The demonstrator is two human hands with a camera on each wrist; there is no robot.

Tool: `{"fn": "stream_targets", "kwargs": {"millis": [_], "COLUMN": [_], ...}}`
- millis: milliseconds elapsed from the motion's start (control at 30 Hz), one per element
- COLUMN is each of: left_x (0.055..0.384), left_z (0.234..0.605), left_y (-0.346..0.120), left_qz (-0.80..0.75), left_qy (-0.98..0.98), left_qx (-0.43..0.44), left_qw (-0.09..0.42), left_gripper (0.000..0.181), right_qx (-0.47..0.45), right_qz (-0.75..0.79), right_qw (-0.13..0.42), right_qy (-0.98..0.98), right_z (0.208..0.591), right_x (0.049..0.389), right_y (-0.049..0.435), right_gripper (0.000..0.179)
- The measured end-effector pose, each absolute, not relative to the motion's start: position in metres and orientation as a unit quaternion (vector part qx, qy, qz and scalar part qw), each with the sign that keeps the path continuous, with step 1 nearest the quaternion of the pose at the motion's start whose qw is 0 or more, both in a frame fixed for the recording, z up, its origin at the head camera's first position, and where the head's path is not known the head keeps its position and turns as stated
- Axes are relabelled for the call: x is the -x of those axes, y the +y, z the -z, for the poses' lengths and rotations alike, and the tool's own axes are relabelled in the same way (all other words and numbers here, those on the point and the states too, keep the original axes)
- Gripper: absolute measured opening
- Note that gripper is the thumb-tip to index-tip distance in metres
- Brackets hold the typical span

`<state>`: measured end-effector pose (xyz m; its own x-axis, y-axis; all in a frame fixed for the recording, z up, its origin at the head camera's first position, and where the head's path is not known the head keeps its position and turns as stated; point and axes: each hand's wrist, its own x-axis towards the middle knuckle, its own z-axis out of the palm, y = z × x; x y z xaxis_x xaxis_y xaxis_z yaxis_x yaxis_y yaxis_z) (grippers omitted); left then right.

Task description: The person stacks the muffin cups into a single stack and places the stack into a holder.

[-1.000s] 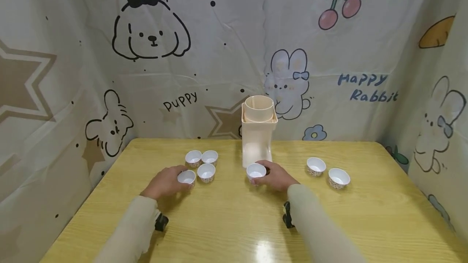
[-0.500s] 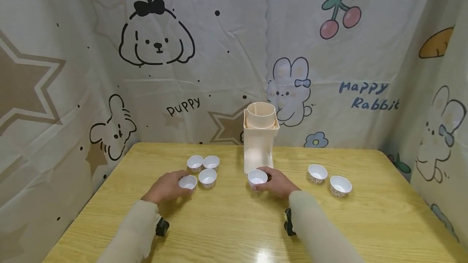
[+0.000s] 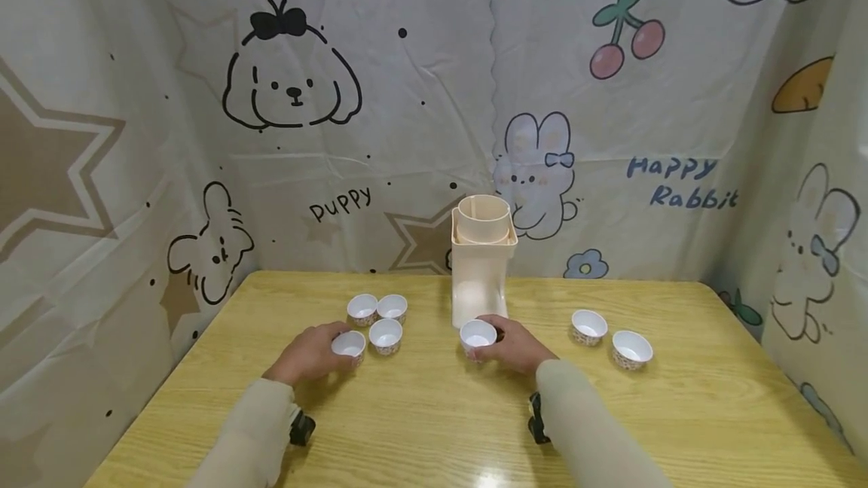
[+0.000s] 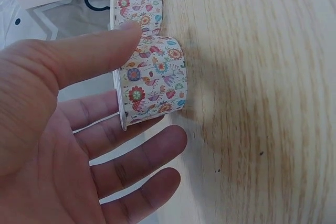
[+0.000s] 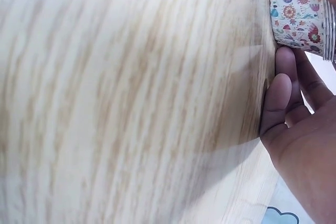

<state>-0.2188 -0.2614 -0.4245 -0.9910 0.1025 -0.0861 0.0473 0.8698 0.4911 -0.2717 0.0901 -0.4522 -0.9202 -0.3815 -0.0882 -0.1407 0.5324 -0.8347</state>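
At the left, my left hand [image 3: 307, 354] pinches a small paper baking cup [image 3: 349, 345] standing on the table. In the left wrist view its thumb [image 4: 100, 53] lies over the side of this flower-printed cup [image 4: 155, 85]. Three more cups stand close by: one just to the right [image 3: 386, 336] and a pair behind, the left one [image 3: 362, 309] and the right one [image 3: 392, 308]. Near the middle, my right hand [image 3: 518, 346] grips a nested stack of similar cups [image 3: 478, 333]; several rims [image 5: 329, 30] show in the right wrist view.
A cream plastic dispenser [image 3: 480, 277] with a round tube on top stands behind the right hand's stack. Farther right are two white-lined cups, one nearer the back [image 3: 588, 327] and one in front [image 3: 632, 350]. Printed cloth [image 3: 434, 141] encloses the yellow wooden table [image 3: 420, 428].
The head view has tilted up a little, so everything sits lower in the frame. Both hands keep hold of the same cups and have not visibly moved on the table.
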Motion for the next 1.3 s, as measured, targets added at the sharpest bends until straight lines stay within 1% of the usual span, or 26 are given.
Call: {"fn": "stream_targets", "kwargs": {"millis": [67, 167, 267, 333, 433, 567, 667, 800, 967, 1300], "left_x": [0.218, 0.218, 0.218, 0.219, 0.22, 0.219, 0.217, 0.216, 0.219, 0.226], "left_z": [0.426, 0.424, 0.416, 0.408, 0.398, 0.392, 0.392, 0.39, 0.386, 0.383], "left_y": [-0.261, -0.259, -0.255, -0.252, -0.251, -0.253, -0.255, -0.256, -0.253, -0.225], "left_qz": [-0.25, -0.25, -0.247, -0.239, -0.217, -0.204, -0.208, -0.211, -0.221, -0.274], "left_qy": [0.966, 0.967, 0.967, 0.968, 0.972, 0.976, 0.976, 0.976, 0.974, 0.953], "left_qx": [-0.036, -0.04, -0.057, -0.068, -0.083, -0.079, -0.07, -0.059, -0.054, -0.112], "left_qw": [0.047, 0.019, -0.013, -0.022, -0.021, -0.012, -0.012, -0.018, -0.023, -0.06], "left_gripper": [0.063, 0.062, 0.061, 0.061, 0.059, 0.054, 0.052, 0.057, 0.063, 0.061], "right_qx": [0.15, 0.152, 0.145, 0.146, 0.15, 0.152, 0.147, 0.145, 0.142, 0.137], "right_qz": [0.463, 0.465, 0.466, 0.464, 0.463, 0.461, 0.462, 0.465, 0.467, 0.467], "right_qw": [0.134, 0.139, 0.14, 0.139, 0.133, 0.126, 0.137, 0.146, 0.14, 0.145], "right_qy": [0.863, 0.861, 0.862, 0.862, 0.863, 0.865, 0.864, 0.861, 0.861, 0.861], "right_z": [0.453, 0.453, 0.452, 0.451, 0.449, 0.448, 0.45, 0.455, 0.456, 0.457], "right_x": [0.271, 0.27, 0.27, 0.272, 0.276, 0.28, 0.279, 0.277, 0.276, 0.274], "right_y": [0.09, 0.09, 0.09, 0.091, 0.091, 0.091, 0.092, 0.093, 0.092, 0.093], "right_gripper": [0.058, 0.058, 0.059, 0.059, 0.059, 0.059, 0.059, 0.06, 0.059, 0.061]}}
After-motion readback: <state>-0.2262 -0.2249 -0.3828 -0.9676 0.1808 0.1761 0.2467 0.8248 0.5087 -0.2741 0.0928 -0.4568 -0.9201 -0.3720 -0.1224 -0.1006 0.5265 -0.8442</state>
